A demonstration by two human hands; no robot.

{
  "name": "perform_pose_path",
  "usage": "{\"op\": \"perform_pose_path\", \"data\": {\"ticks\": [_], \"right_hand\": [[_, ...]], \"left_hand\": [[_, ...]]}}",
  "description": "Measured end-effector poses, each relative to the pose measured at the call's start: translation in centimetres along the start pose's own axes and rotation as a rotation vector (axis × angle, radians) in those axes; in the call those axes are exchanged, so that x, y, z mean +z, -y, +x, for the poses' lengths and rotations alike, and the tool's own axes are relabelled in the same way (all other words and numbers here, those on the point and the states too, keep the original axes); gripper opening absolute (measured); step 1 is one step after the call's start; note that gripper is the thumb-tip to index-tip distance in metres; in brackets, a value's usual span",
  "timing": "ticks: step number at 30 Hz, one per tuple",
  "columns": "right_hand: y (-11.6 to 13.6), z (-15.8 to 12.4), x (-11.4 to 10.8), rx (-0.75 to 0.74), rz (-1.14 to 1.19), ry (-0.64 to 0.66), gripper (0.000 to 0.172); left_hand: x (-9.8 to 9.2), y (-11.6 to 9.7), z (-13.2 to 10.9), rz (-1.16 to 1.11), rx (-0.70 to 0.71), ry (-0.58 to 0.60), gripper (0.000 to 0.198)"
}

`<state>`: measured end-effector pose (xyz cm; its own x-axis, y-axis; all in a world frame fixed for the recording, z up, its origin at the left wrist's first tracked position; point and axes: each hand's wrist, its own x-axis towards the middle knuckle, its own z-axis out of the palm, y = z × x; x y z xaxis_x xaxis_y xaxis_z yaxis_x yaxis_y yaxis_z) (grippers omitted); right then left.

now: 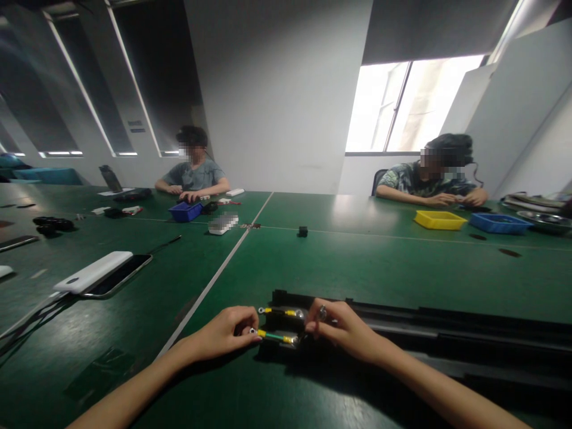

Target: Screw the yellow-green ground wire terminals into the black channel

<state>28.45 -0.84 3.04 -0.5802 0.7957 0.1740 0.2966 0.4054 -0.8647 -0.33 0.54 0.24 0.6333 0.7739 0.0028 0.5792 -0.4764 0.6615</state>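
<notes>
Wire, green with yellow ends, stretched crosswise from left hand to right hand, pinched at its ring end between left thumb and forefinger. Curled in close at the opposite end with the right, hold impossible to tell. Just beyond, roughly parallel between both hands, a second wire; rightward past the right hand, long black rails.
</notes>
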Motion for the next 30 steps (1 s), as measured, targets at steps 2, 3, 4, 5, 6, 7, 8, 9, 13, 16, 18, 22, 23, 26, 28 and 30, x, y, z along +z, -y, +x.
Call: {"op": "perform_pose_path", "data": {"ticks": [2, 3, 4, 5, 6, 7, 8, 9, 13, 16, 18, 22, 23, 26, 28, 30], "right_hand": [[-0.02, -0.01, 0.04, 0.0, 0.01, 0.001, 0.028], [-0.04, -0.02, 0.06, -0.001, 0.013, 0.002, 0.028], [-0.04, -0.03, 0.08, -0.001, 0.017, 0.003, 0.027], [-0.04, -0.04, 0.09, 0.0, 0.02, 0.003, 0.026], [-0.03, -0.05, 0.1, 0.001, 0.021, 0.002, 0.025], [-0.02, -0.05, 0.1, 0.001, 0.02, 0.001, 0.025], [0.01, -0.04, 0.09, 0.004, 0.019, 0.002, 0.024], [0.03, -0.03, 0.07, 0.006, 0.019, 0.004, 0.024], [0.1, 0.0, 0.02, 0.013, 0.024, 0.006, 0.026], [0.08, -0.01, 0.02, 0.021, 0.015, 0.006, 0.026], [0.06, -0.02, 0.03, 0.023, 0.014, 0.008, 0.025], [0.02, 0.02, 0.03, 0.019, 0.019, 0.004, 0.025], [0.01, 0.04, 0.02, 0.012, 0.014, 0.001, 0.025], [-0.01, 0.04, -0.02, -0.001, 0.005, -0.003, 0.026], [-0.04, 0.02, -0.01, 0.012, 0.012, 0.002, 0.026], [-0.06, 0.0, 0.01, 0.022, 0.018, 0.0, 0.026]], "left_hand": [[0.05, 0.14, 0.02, -0.007, 0.006, 0.0, 0.008], [0.06, 0.19, 0.03, -0.012, 0.007, 0.0, 0.008], [0.07, 0.23, 0.03, -0.016, 0.008, -0.001, 0.008], [0.06, 0.24, 0.04, -0.017, 0.009, -0.001, 0.008], [0.04, 0.24, 0.05, -0.018, 0.011, 0.0, 0.009], [0.02, 0.21, 0.05, -0.019, 0.013, 0.001, 0.009], [-0.01, 0.17, 0.04, -0.02, 0.015, 0.002, 0.01], [-0.03, 0.12, 0.03, -0.02, 0.015, 0.002, 0.01], [-0.05, 0.0, -0.01, -0.015, 0.002, 0.001, 0.01], [0.01, 0.08, -0.01, -0.014, -0.006, -0.001, 0.01], [0.06, 0.16, 0.0, -0.013, -0.006, 0.0, 0.009], [0.04, 0.1, 0.04, -0.011, 0.004, 0.005, 0.01], [0.02, 0.03, 0.05, -0.006, 0.003, 0.004, 0.01], [-0.06, -0.18, 0.07, 0.017, -0.004, 0.004, 0.01], [-0.08, -0.22, 0.07, 0.018, -0.004, 0.005, 0.01], [-0.05, -0.13, 0.06, 0.013, 0.001, 0.0, 0.011]]}}
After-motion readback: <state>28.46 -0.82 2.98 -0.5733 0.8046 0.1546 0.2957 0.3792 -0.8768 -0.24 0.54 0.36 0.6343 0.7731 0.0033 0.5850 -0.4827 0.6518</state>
